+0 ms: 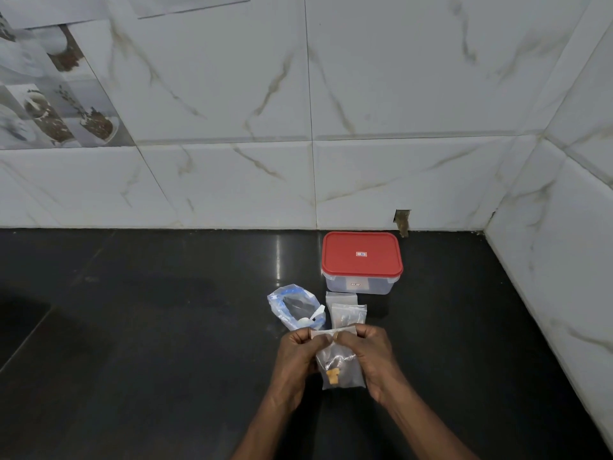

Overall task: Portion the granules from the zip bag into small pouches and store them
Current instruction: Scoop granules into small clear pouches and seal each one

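— Two hands on one pouch: which step?
— Sealing, I'd judge. The left hand (300, 351) and right hand (371, 353) each pinch the top edge of the small pouch (341, 368), which has orange and dark bits at its bottom.
— Next?
— Press the strip shut. The red-lidded container (361, 263), at twelve o'clock from the hands, still needs opening. The zip bag (293, 308) gapes at eleven.

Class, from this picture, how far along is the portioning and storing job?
Done: the small pouch holds dark granules. In hand: the left hand and right hand pinch its top edge, apparently sealing it. Left: the zip bag lies open, other pouches wait beside it, and the red-lidded box is shut.
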The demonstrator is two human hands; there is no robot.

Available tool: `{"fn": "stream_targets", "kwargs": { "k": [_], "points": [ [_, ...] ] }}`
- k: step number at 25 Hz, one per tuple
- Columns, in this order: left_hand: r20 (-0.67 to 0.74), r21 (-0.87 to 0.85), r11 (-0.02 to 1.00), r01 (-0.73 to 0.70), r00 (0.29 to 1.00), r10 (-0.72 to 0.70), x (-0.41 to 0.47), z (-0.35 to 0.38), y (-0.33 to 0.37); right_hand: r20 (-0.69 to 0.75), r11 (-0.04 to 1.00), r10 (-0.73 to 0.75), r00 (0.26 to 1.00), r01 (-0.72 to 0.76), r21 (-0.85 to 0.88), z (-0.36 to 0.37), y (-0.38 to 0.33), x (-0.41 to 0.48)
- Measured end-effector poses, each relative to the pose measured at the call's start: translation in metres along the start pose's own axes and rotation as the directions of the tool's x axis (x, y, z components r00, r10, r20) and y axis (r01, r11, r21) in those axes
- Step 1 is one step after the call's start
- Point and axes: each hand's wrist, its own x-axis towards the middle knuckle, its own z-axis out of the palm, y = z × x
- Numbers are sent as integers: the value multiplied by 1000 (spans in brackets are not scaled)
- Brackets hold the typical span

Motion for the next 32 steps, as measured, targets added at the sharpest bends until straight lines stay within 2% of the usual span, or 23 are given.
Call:
{"fn": "stream_targets", "kwargs": {
  "k": [6,9,12,18,26,32],
  "points": [
    [-36,15,998,-53,998,53,-5,-2,0,8,998,-22,1000,22,-50,10,8,-2],
    [-43,44,996,-79,996,81,-1,-17,5,43,1000,4,999,-5,29,15,9,-4],
    [19,23,998,-64,998,63,8,-38,7,36,999,27,999,-28,31,18,9,-1],
    [103,-35,999,22,995,-19,16,-44,-1,-60,998,-55,997,55,-2,40,12,-3],
    [122,101,995,-13,993,1,29,-52,5,-52,999,4,999,-2,46,47,17,-7],
    [243,21,1000,-13,970,7,30,-54,5,-139,996,-67,988,73,41,52,19,-9]
  ]
}}
